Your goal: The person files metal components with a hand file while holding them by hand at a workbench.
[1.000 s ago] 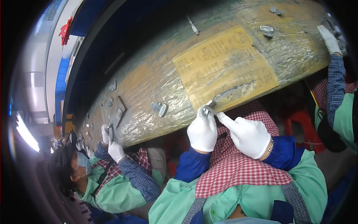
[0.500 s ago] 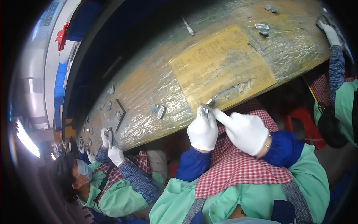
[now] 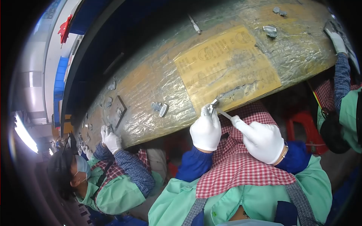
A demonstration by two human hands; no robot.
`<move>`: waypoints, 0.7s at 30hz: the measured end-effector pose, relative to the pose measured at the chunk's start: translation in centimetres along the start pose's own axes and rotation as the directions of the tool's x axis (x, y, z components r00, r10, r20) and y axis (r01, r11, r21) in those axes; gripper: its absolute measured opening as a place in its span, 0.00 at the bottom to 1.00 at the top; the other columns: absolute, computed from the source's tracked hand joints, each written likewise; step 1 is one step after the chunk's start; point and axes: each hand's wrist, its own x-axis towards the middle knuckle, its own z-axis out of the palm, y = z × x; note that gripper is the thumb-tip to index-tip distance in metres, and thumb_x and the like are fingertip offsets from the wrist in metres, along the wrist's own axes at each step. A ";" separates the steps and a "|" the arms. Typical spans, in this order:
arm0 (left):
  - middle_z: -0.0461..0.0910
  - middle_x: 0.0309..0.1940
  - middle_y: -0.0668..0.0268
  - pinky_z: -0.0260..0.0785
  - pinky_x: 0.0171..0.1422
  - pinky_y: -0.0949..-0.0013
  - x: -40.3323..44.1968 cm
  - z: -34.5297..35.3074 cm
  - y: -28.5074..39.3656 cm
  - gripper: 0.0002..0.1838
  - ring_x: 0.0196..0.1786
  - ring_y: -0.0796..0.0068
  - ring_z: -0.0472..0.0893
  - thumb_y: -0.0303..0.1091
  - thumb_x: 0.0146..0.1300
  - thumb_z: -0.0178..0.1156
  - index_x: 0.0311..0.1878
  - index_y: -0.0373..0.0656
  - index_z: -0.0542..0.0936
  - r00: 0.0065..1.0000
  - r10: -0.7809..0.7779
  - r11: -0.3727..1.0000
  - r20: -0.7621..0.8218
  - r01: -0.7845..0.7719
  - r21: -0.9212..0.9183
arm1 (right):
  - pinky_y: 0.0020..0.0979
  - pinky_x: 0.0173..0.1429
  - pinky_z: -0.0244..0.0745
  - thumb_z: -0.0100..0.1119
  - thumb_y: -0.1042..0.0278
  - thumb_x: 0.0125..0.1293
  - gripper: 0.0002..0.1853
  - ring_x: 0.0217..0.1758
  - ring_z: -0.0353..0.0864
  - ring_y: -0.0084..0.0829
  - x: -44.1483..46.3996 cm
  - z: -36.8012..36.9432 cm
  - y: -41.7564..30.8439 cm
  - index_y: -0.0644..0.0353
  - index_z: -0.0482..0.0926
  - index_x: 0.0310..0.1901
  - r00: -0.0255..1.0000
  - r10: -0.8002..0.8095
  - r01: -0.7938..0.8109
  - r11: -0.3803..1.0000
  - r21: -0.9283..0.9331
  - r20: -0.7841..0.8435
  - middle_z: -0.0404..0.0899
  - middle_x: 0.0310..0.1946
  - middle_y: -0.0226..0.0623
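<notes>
In a white glove, my left hand (image 3: 206, 132) is closed on a small grey metal part (image 3: 214, 102), held up at the table's near edge. Fingers cover most of the part. My right hand (image 3: 264, 142), also gloved, grips a thin flat file (image 3: 225, 114) with the index finger stretched along it. The file's far end meets the metal part or lies right beside it; I cannot tell which. Beneath and beyond the hands, a yellow-brown paper sheet (image 3: 203, 71) with grey dust on it lies on the table.
The film-covered table (image 3: 147, 124) carries metal parts (image 3: 163, 110) to the left, another part (image 3: 270, 31) at the upper right and a pen-like tool (image 3: 195, 25). Co-workers' gloved hands work left (image 3: 111, 142) and far right (image 3: 336, 40). A red stool (image 3: 307, 128) stands below.
My right hand has drawn back down and to the right with the file, so more of the blade shows. My left hand stays nearly in place. The left co-worker's hands have come closer together.
</notes>
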 end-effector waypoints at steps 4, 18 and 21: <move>0.84 0.23 0.55 0.79 0.29 0.57 -0.1 0.2 -0.2 0.15 0.25 0.54 0.86 0.32 0.69 0.65 0.55 0.36 0.83 0.999 0.023 0.999 -0.041 -0.024 -0.024 | 0.37 0.28 0.78 0.63 0.75 0.63 0.29 0.23 0.80 0.37 1.9 2.5 0.0 0.52 0.82 0.68 1.000 -0.004 0.004 1.000 0.000 0.014 0.74 0.23 0.36; 0.85 0.25 0.54 0.79 0.32 0.56 0.6 -0.8 -0.6 0.11 0.28 0.54 0.87 0.35 0.68 0.69 0.47 0.39 0.85 0.996 -0.057 0.994 -0.067 0.050 -0.092 | 0.38 0.27 0.79 0.66 0.74 0.65 0.28 0.21 0.81 0.39 -0.9 1.3 1.4 0.50 0.82 0.68 0.999 0.015 -0.012 0.995 -0.104 0.031 0.77 0.24 0.36; 0.85 0.25 0.57 0.77 0.32 0.62 1.5 -3.2 0.5 0.09 0.26 0.60 0.86 0.36 0.64 0.75 0.40 0.42 0.85 0.987 -0.147 0.976 -0.067 0.134 -0.171 | 0.39 0.32 0.82 0.69 0.74 0.64 0.30 0.27 0.86 0.42 0.9 1.7 1.2 0.58 0.80 0.69 0.977 0.028 0.007 0.987 0.163 -0.210 0.85 0.31 0.42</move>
